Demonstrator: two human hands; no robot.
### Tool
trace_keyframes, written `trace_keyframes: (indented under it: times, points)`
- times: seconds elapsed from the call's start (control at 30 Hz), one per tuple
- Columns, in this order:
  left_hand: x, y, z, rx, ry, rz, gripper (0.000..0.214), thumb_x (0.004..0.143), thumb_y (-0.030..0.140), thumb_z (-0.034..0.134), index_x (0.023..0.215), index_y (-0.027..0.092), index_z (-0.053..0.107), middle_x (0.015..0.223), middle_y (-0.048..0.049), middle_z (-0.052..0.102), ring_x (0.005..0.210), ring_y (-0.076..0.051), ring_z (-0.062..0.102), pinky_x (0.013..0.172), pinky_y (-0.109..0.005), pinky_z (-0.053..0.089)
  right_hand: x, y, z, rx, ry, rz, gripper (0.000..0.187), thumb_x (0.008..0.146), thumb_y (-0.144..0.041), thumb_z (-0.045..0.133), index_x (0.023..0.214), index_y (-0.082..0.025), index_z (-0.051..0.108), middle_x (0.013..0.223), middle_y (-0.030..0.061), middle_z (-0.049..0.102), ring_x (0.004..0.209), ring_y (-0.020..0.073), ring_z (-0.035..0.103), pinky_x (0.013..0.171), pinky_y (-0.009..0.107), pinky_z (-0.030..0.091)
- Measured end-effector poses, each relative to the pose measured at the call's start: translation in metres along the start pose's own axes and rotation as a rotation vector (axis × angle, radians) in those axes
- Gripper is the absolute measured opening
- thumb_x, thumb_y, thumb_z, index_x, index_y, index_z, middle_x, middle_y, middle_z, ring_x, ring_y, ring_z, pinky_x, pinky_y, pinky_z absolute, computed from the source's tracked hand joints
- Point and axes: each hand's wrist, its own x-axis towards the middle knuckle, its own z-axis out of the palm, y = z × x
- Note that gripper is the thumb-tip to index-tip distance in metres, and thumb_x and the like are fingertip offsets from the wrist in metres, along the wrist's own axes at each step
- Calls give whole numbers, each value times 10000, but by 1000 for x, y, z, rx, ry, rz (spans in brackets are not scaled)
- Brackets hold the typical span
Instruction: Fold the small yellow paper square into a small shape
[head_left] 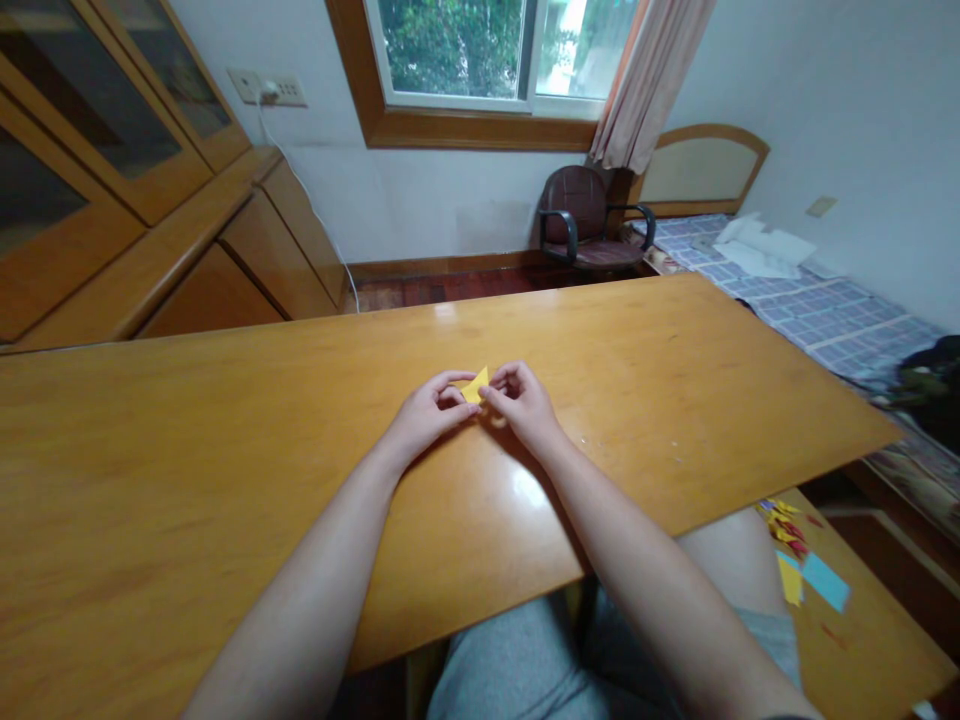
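A small piece of folded yellow paper (pixel 477 384) with a pointed upper corner is held just above the wooden table (pixel 247 480). My left hand (pixel 429 412) grips its left side, thumb in front and fingers behind. On the other side, my right hand (pixel 523 400) pinches the paper's right edge between thumb and curled fingers. Both hands are close together, and their fingers cover part of the folds.
At lower right, a wooden bench (pixel 885 640) bears yellow and blue paper sheets (pixel 826 582) and several small folded pieces (pixel 787 530). A brown armchair (pixel 585 215) stands beyond the table. A bed (pixel 810 300) is at right, a wooden cabinet (pixel 187 240) at left.
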Motion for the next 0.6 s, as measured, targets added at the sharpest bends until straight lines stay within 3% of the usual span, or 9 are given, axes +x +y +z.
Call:
trace_keyframes:
  times: [0.33,0.6]
  points:
    - [-2,6,1,-80,-18,-25,544,715,336,751,1205,175,580,704,22,654,778,-191,678,809,-334,506,1,3,0,44,4,24,310,694,-344,746,853,-212,515,733,-37,579,650,113,539,609,245,426]
    - [-1,8,2,-39,-2,3,540,712,324,745,1204,173,582,695,39,600,681,-143,595,681,-259,459,-1,-1,0,96,-10,50,318,695,-349,762,848,-212,519,728,-36,588,648,113,551,605,240,430]
